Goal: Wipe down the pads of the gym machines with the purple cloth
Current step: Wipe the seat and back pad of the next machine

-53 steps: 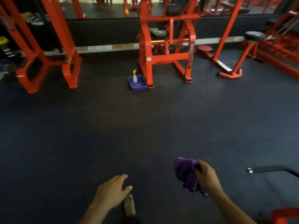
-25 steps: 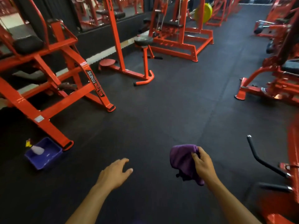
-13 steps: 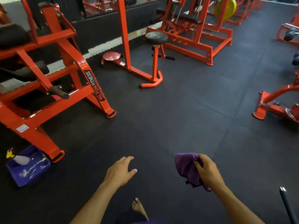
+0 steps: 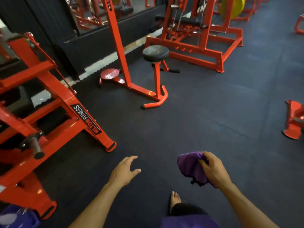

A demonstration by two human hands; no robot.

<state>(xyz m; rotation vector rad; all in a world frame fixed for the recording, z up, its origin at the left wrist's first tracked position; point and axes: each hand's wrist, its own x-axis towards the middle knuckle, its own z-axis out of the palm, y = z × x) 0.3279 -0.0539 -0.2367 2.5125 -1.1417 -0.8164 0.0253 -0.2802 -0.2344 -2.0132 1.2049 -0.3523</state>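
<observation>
The right hand (image 4: 213, 170) grips a bunched purple cloth (image 4: 191, 168), its bulk bulging leftward and a corner hanging down. The left hand (image 4: 123, 171) hovers empty, fingers loosely spread, over the dark rubber floor (image 4: 205, 112).

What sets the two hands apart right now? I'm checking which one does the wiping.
The right hand grips the bunched purple cloth; the left hand holds nothing. The right hand's fingers curl around the fabric, while the left hand's fingers are spread and relaxed. Both hang above the dark floor, touching no machine.
</observation>
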